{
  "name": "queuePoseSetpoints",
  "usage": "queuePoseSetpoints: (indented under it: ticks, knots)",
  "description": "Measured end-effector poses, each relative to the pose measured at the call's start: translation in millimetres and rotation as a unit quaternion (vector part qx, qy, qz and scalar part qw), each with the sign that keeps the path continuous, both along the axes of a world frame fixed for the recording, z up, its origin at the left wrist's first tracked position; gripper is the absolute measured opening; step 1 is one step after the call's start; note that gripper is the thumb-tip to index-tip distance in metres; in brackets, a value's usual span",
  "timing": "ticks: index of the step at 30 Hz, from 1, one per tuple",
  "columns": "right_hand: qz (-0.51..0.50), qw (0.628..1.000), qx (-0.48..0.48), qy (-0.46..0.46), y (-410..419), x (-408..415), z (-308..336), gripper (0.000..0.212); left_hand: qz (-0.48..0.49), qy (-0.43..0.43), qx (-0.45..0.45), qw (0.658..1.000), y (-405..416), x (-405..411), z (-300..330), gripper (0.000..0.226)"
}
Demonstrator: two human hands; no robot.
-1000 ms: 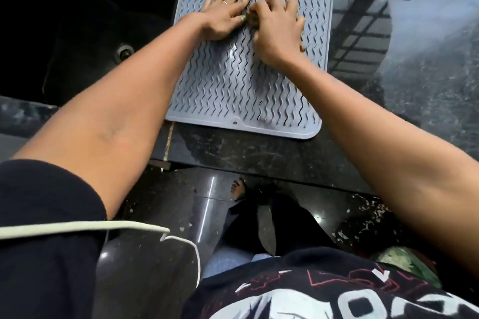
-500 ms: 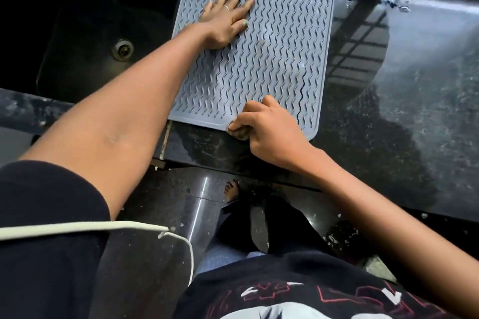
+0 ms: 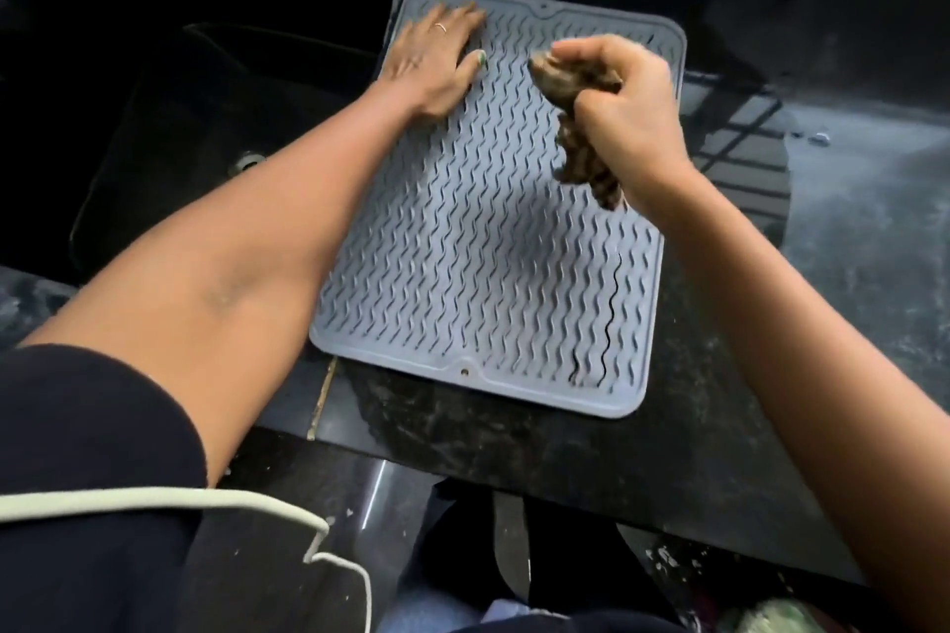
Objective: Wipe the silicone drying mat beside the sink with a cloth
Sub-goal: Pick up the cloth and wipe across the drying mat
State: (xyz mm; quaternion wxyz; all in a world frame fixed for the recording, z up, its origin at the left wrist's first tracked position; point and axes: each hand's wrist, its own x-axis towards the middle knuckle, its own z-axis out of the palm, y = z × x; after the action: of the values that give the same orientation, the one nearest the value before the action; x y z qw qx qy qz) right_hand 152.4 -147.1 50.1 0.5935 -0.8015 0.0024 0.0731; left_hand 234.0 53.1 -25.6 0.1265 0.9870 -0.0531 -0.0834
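Mat, grey and ribbed, lies flat on my dark worktop just right of the sink; my left hand presses open-palmed on its far left corner; my right hand has a closed grip around the bunched brown cloth, above the mat's far right part.

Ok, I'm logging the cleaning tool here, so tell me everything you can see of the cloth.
The cloth is a small brownish, mottled rag, bunched and crumpled. The right hand grips it in a fist; one end pokes out by the thumb, the rest hangs limp below. It seems lifted just above the grey drying mat; blur hides any contact.
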Motion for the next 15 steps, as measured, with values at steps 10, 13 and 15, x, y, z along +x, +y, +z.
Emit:
queuePoseSetpoints:
  ticks: [10, 13, 15]
  knots:
    - [0.055, 0.87, -0.469, -0.143, 61.4, 107.9, -79.5, 0.05, -0.004, -0.057, -0.002, 0.998, 4.2, 14.3, -16.3, 0.052]
    - [0.044, 0.853, -0.485, -0.19, 60.0, 100.3, -84.0, 0.047, -0.004, -0.061, 0.006, 0.998, 2.7, 14.5, -18.0, 0.052]
    - [0.06, 0.842, -0.492, -0.21, 56.2, 88.3, -83.0, 0.044, -0.004, -0.059, 0.009, 0.998, 3.0, 16.0, -18.2, 0.052]
